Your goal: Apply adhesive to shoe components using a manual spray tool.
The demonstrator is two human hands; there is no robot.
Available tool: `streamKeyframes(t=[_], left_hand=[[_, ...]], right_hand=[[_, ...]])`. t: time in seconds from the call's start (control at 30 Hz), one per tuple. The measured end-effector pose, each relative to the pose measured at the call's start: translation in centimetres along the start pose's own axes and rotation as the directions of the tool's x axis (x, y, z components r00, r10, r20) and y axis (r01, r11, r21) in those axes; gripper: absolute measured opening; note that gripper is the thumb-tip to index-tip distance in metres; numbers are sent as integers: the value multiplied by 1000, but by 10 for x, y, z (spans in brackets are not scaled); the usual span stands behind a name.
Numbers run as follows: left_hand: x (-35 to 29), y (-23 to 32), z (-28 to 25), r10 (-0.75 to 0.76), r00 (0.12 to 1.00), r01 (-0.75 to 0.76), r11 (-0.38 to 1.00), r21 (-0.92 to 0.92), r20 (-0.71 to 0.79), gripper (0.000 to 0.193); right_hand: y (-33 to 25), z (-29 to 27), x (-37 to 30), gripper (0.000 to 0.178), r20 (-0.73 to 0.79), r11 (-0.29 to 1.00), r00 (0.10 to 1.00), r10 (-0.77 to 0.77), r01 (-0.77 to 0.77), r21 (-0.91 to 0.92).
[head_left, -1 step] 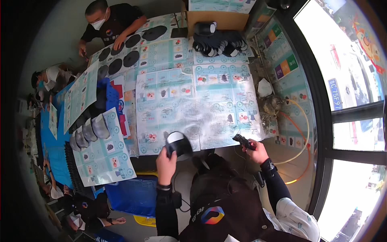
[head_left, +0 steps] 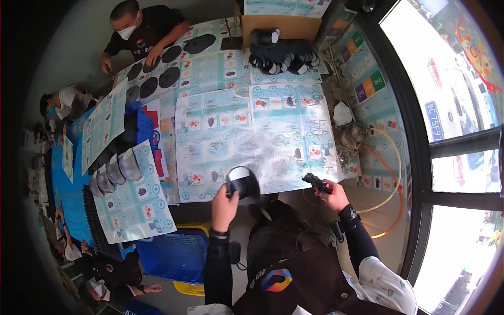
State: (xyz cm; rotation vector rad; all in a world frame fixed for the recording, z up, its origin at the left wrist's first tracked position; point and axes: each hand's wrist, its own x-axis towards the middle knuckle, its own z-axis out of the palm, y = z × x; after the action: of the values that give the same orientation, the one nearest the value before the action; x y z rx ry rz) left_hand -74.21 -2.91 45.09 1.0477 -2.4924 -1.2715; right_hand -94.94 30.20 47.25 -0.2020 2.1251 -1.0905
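Filling the lower middle, a dark apron [head_left: 299, 257] covers the wearer's front and blocks part of the floor. Beyond it, the left hand [head_left: 224, 209] pinches a black curved piece [head_left: 244, 185] by its left edge, thumb on the near side, fingers mostly hidden. The piece is held up over the table's near edge; a pale patch shows at its top, and its lower side is blurred. The right hand [head_left: 335, 198] is closed around the handle of a dark tool [head_left: 316, 182], its nozzle end pointing left; the palm hides most of the grip. A yellow hose [head_left: 400, 170] loops at right; where it ends is hard to make out. At lower left, a blue crate [head_left: 173, 257] is partly covered by a printed sheet bearing shiny grey pieces [head_left: 130, 165], which overlap one another. Smudged sheets [head_left: 215, 147] cover the table. Farther back, black pieces [head_left: 286, 58] pile up too tightly to count. At the far left corner, a masked co-worker [head_left: 149, 34] leans over flat black ovals [head_left: 169, 77], lower body hidden by the table.
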Motion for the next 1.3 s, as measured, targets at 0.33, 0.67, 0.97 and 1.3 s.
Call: streamKeyframes(t=[0.33,0.67,0.97,1.3], left_hand=[[64,-8,206,-43,982,30,997,70,185,29],[87,-21,225,-62,992,46,989,140,107,37],[79,-21,212,-132,988,141,981,-130,78,39],[80,-35,215,-243,943,298,921,-251,228,40]], right_hand=[[3,-30,20,26,-59,934,984,-166,137,-329],[-26,-3,78,23,195,877,954,-230,289,-384],[-22,9,113,23,245,802,942,-230,326,-501],[-37,5,112,24,267,796,940,-211,324,-512]])
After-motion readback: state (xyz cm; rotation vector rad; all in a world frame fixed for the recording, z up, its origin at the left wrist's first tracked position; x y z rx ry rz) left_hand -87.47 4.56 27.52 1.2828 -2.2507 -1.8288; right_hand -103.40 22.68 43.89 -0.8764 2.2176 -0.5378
